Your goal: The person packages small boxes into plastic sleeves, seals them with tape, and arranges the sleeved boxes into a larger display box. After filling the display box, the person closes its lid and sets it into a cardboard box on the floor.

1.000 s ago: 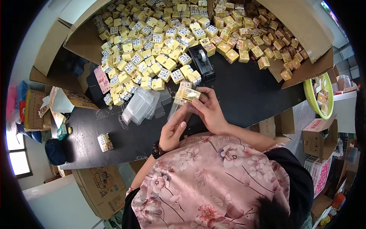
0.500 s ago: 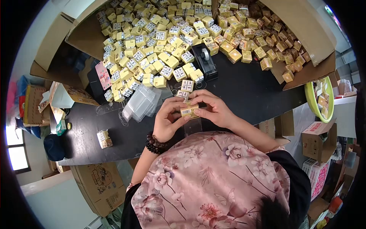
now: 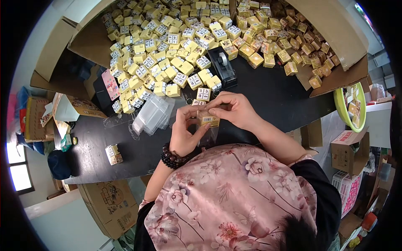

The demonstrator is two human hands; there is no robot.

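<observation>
A small yellow box (image 3: pixel 211 120) with a barcode on its near face is between my two hands, in front of my chest. My left hand (image 3: pixel 184 133) grips it from the left, thumb at its lower edge and fingers at the back. My right hand (image 3: pixel 238 112) pinches at the box's top right edge, fingertips together. Clear plastic shows at the box, but its outline is hard to make out. Just beyond my fingers stand white-and-yellow blocks (image 3: pixel 203 94) with small pictures on them. A stack of clear plastic bags (image 3: pixel 154 113) lies left of my left hand.
Yellow-and-white blocks (image 3: pixel 167 54) are heaped at the back; small printed boxes (image 3: pixel 307 48) spill from a cardboard carton (image 3: pixel 351 79) at right. A black tape dispenser (image 3: pixel 225 71) stands between them. One printed box (image 3: pixel 113 154) sits at left, and a yellow-green basket (image 3: pixel 338 109) is beyond the right edge.
My right thumb has moved from the barcode face up to the box's top edge, and the right hand has risen slightly. The left hand keeps its hold. The view has shifted a little.
</observation>
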